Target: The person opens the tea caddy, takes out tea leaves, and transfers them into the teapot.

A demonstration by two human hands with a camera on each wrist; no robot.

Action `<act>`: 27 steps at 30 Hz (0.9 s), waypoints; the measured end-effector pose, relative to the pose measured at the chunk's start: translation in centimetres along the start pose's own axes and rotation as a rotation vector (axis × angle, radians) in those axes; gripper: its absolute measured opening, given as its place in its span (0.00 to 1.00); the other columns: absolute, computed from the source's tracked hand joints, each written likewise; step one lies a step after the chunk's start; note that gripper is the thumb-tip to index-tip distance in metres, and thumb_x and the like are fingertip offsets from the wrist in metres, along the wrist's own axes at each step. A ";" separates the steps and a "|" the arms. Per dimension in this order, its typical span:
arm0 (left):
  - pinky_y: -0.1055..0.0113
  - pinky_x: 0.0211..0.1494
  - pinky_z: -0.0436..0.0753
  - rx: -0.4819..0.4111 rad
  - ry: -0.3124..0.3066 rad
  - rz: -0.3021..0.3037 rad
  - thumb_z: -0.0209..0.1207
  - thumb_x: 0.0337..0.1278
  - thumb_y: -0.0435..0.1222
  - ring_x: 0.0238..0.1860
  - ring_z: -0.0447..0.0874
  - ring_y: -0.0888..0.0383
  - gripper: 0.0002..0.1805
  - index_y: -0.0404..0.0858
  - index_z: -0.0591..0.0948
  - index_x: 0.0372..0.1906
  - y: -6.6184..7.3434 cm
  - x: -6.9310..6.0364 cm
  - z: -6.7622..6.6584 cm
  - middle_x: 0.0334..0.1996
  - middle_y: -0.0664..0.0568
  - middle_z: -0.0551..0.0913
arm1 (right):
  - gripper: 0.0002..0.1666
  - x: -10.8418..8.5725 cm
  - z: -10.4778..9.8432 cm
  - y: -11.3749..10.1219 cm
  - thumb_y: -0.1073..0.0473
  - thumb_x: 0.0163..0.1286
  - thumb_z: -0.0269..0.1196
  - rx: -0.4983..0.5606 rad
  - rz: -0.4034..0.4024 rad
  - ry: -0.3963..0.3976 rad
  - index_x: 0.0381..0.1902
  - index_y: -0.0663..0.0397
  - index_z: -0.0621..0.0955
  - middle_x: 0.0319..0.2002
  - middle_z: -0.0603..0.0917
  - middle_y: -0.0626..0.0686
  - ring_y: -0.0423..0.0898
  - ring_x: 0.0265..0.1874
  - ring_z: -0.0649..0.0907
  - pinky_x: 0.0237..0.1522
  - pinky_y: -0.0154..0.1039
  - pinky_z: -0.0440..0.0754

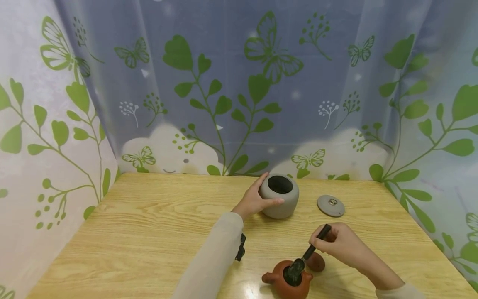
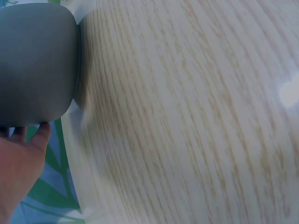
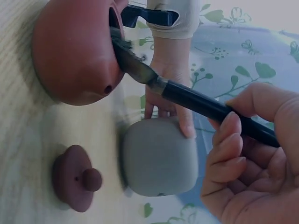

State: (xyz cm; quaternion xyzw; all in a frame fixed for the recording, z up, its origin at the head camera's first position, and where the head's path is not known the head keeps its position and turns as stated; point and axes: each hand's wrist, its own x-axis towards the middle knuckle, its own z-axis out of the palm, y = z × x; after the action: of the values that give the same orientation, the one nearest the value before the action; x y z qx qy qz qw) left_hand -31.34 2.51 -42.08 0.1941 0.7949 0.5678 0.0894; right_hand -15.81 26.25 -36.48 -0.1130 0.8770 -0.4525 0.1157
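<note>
On table (image 1: 149, 228): jar (image 1: 285, 210) at back, with jar lid (image 1: 328, 208) to its right. Before jar, teapot (image 1: 295, 293); teapot lid (image 1: 317, 262) just behind, toward right. Scoop (image 1: 310, 250), tip in teapot opening.

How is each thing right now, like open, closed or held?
Gray jar: open, upright, held by the left hand
Gray lid: off, on the table
Teapot: open, upright
Teapot lid: off, knob up
Scoop: tilted, carrying dark bits, held by the right hand
</note>
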 end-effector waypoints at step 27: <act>0.46 0.68 0.64 -0.007 0.000 -0.004 0.72 0.44 0.51 0.72 0.56 0.47 0.56 0.60 0.50 0.76 0.1 -0.1 0.0 0.75 0.53 0.52 | 0.13 -0.4 -0.3 -0.4 0.57 0.70 0.60 -0.017 -0.129 -0.022 0.37 0.64 0.83 0.26 0.81 0.49 0.38 0.21 0.75 0.26 0.36 0.75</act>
State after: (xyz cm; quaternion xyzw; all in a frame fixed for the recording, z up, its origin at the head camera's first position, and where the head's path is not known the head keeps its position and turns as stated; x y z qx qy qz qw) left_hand -31.22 2.53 -42.04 0.1922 0.7933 0.5705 0.0912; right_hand -15.50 26.38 -35.89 -0.1754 0.8704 -0.4501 0.0949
